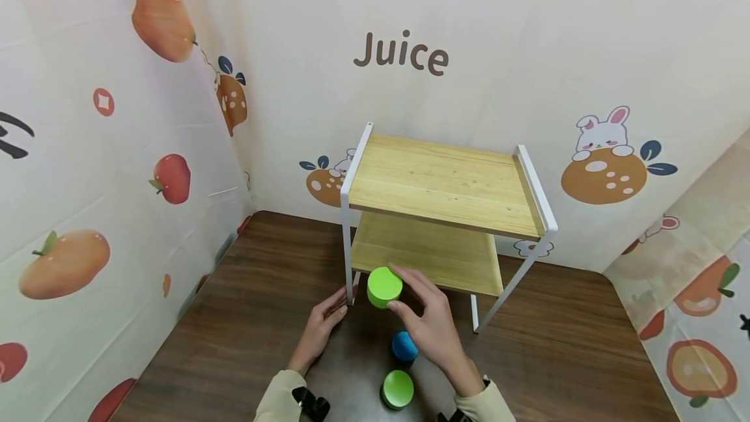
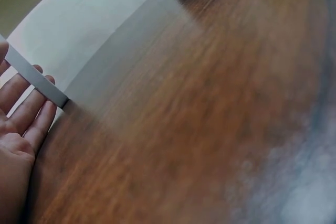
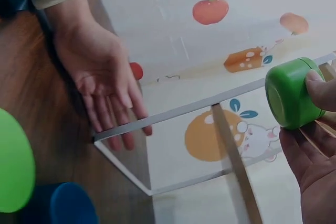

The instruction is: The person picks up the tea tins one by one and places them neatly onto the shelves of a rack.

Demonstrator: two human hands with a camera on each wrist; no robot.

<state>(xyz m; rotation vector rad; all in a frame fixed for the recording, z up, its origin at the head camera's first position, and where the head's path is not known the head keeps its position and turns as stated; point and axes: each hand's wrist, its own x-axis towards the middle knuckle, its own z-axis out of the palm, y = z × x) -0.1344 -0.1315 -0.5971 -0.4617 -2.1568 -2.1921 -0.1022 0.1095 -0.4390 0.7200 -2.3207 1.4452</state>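
A green container (image 1: 384,286) is held up off the table by the right hand (image 1: 436,324), its sides pinched between the thumb and the fingers, and in the head view it is seen before the front left part of the lower board (image 1: 422,246). The front left leg (image 1: 346,246) of a white-framed shelf is touched by the left hand (image 1: 319,325); its fingers are laid behind the leg, nearly straight, and are not curled tightly round it. An upper board (image 1: 445,178) of pale wood is carried by the same frame. On the dark wooden table (image 1: 263,305), a blue container (image 1: 404,346) is set near the right forearm, and a second green container (image 1: 398,389) is placed just beside it, closer to the person. Both forearms are covered by pale sleeves (image 1: 280,397), and a black strap (image 1: 305,400) is worn at the left wrist. The backdrop (image 1: 498,38) behind the shelf is printed with fruit, rabbits and the word "Juice" (image 1: 401,53)
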